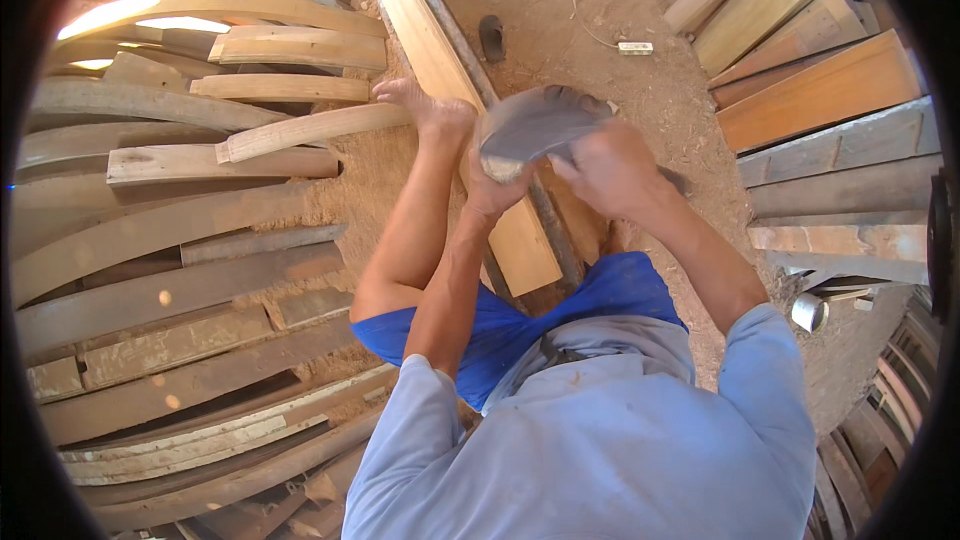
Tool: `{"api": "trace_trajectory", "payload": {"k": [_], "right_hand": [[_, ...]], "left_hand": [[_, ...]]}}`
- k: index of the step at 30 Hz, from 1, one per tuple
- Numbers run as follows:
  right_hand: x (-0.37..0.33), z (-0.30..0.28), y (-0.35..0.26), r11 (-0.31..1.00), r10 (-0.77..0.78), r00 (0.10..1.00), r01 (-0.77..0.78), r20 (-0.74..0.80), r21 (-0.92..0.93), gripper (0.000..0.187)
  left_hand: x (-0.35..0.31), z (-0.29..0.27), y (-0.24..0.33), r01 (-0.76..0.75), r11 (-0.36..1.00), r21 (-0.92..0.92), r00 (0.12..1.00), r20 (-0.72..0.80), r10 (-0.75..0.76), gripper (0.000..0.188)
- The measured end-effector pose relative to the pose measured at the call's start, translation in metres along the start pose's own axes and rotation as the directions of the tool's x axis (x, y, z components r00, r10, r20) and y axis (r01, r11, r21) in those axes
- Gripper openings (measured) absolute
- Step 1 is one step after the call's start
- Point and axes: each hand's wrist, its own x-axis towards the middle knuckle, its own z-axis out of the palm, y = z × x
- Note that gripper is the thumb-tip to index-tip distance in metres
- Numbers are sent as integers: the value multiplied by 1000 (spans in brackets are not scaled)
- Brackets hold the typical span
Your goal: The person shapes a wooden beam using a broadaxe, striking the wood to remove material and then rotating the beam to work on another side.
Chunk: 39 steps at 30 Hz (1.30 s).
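Well, the dark oval thing (540,126) in front of me lies crosswise, its long axis slanting from a nearer left end up to a farther right end, so it cuts across the pale plank (425,35) rather than following it. It sits above the plank's right edge, roughly midway between the far end and the near end by my shorts. The fingers of my left hand (497,192) are bent round its left end from below, holding it, partly hidden. Those of my right hand (612,170) are curled nearly closed at its right end; blur keeps me from telling whether they grip it. My bare left foot (430,108) rests by the plank's left edge, and a dark beam (560,230) runs along the right one. The ground (560,15) is brown and dusty, with a dark slipper (491,38) just off the plank's right edge and a white power strip (635,48) farther right. Curved timbers (160,220) crowd my left; boards (815,100), one orange-brown, line the right.
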Motion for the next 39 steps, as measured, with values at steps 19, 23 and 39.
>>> {"api": "trace_trajectory", "payload": {"k": [19, 23, 39], "right_hand": [[-47, -71, -32, 631, 465, 808, -14, -363, 776, 12], [-60, -75, -34, 584, 504, 776, 16, -378, 812, 13], [-67, -94, -41, 616, 453, 643, 275, -618, 738, 16]], "left_hand": [[42, 15, 17, 96, 975, 201, 951, -309, -30, 25], [18, 21, 37, 119, 991, 69, 981, -162, -106, 24], [-30, 22, 32, 83, 996, 23, 996, -42, -82, 20]]}}
